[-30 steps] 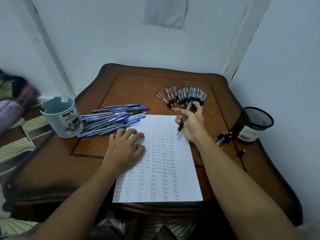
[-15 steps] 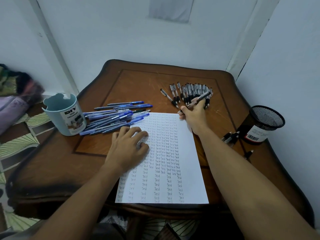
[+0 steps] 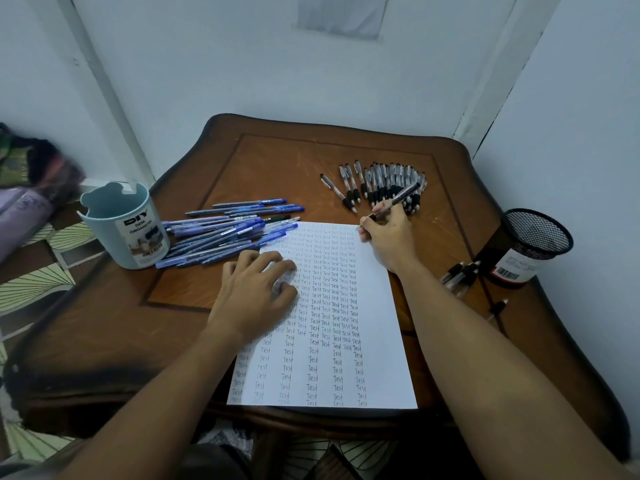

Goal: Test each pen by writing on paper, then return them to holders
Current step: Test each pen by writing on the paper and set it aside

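- The white sheet of paper (image 3: pixel 374 341) lies nearest me on the brown wooden table (image 3: pixel 277 161), its lower edge at the table's near rim, and columns of the handwritten word "Test" cover most of it.
- My left hand (image 3: pixel 252 292) rests palm down on the sheet's left edge, fingers spread and lightly bent, pressing the paper flat and holding nothing.
- My right hand (image 3: pixel 388 237) sits at the sheet's top right corner and grips a black-and-clear retractable pen (image 3: pixel 393 202) in a writing pinch, the tip touching the paper near that corner, the barrel slanting up and to the right.
- To my right, a few loose black pens (image 3: pixel 462 273) lie just beside a black wire-mesh pen holder (image 3: pixel 530 244), which stands upright near the table's right edge.
- To my left, a heap of blue ballpoint pens (image 3: pixel 228 233) lies fanned on the table, some tips overlapping the paper's top left corner.
- Left of that heap stands a pale blue plastic cup-shaped organiser (image 3: pixel 121 226) with a printed label.
- Farther back, beyond my right hand, a row of black-gripped clear pens (image 3: pixel 381 183) lies side by side.
- White walls (image 3: pixel 242 64) close in behind the table.
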Motion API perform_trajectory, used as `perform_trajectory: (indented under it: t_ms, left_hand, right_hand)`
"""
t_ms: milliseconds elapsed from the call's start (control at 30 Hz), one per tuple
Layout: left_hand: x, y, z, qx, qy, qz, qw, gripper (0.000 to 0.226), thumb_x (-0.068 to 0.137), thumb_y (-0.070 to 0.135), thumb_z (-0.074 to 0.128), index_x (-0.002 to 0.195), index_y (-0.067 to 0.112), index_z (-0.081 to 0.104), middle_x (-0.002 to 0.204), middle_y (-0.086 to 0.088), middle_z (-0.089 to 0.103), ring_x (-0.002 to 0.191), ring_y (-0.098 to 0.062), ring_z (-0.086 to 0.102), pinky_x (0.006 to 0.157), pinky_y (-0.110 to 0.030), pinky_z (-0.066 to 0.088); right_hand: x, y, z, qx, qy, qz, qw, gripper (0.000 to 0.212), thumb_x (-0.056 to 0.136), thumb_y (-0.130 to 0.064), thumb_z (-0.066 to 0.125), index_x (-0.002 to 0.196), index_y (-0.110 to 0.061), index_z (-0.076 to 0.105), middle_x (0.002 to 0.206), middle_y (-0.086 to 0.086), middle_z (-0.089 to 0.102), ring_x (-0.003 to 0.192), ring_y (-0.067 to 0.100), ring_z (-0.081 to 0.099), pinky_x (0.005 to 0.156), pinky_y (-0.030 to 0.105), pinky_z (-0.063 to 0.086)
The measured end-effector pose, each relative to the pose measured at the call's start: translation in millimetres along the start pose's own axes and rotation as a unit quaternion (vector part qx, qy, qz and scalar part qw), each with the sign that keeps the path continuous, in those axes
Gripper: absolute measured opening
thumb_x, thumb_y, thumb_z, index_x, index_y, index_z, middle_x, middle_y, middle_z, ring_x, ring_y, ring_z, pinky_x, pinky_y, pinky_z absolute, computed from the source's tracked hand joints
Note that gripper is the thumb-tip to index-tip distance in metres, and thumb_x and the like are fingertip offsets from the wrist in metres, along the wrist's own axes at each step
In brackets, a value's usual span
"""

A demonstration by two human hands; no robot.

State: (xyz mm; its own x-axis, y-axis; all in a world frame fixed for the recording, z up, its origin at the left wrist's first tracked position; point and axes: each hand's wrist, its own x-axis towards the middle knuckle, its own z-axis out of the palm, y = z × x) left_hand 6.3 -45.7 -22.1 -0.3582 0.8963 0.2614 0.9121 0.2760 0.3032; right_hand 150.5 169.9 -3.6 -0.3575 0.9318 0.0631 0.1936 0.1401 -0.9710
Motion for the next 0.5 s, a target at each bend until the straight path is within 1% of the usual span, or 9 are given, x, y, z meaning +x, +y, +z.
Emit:
perform_trajectory:
  t_ms: [167,233,333,433,500]
  left_hand:
    - [0.7,0.7,0.2,0.002,-0.002,-0.001,1.0,0.05,0.084,0.051,0.027,0.12,0.038,0.059,0.123,0.022,0.05,0.117,-0.009,0.033,0.086,-0.03,0.015]
    - [0.9,0.7,0.2,0.003,-0.001,-0.003,1.0,0.05,0.083,0.051,0.027,0.12,0.038,0.059,0.124,0.023,0.05,0.117,-0.009,0.033,0.086,-0.03,0.015]
    - [0.5,0.9,0.6,0.002,0.0,-0.003,1.0,0.051,0.083,0.052,0.027,0.12,0.038,0.059,0.124,0.022,0.05,0.117,-0.01,0.034,0.087,-0.031,0.015]
    - [0.5,0.6,0.5,0.002,-0.001,-0.001,1.0,0.051,0.083,0.052,0.027,0.121,0.038,0.059,0.124,0.022,0.05,0.118,-0.009,0.033,0.086,-0.03,0.014]
    - [0.7,-0.1,0.4,0.002,0.001,-0.002,1.0,0.05,0.084,0.051,0.028,0.12,0.038,0.059,0.124,0.022,0.05,0.117,-0.01,0.034,0.086,-0.031,0.015]
  right_hand:
    - [3.5,1.8,1.0,-0.012,-0.004,-0.003,1.0,0.02,0.096,-0.001,0.061,0.098,-0.016,0.048,0.088,0.016,0.068,0.068,0.018,0.066,0.076,0.041,0.059]
    - [4.2,1.4,1.5,-0.014,-0.007,-0.001,1.0,0.02,0.096,-0.002,0.061,0.098,-0.016,0.047,0.089,0.017,0.068,0.068,0.017,0.065,0.075,0.039,0.059]
    - [4.0,1.8,0.7,-0.007,-0.013,0.002,1.0,0.021,0.095,0.0,0.061,0.097,-0.015,0.047,0.092,0.021,0.066,0.068,0.019,0.062,0.069,0.034,0.056]
    - [5.9,3.3,-0.2,-0.004,0.0,0.005,1.0,0.02,0.096,-0.003,0.062,0.097,-0.018,0.048,0.088,0.014,0.07,0.07,0.018,0.068,0.076,0.036,0.061]
    - [6.1,3.8,1.6,-0.001,-0.004,0.002,1.0,0.02,0.096,-0.003,0.062,0.097,-0.018,0.048,0.089,0.014,0.07,0.07,0.017,0.07,0.078,0.036,0.061]
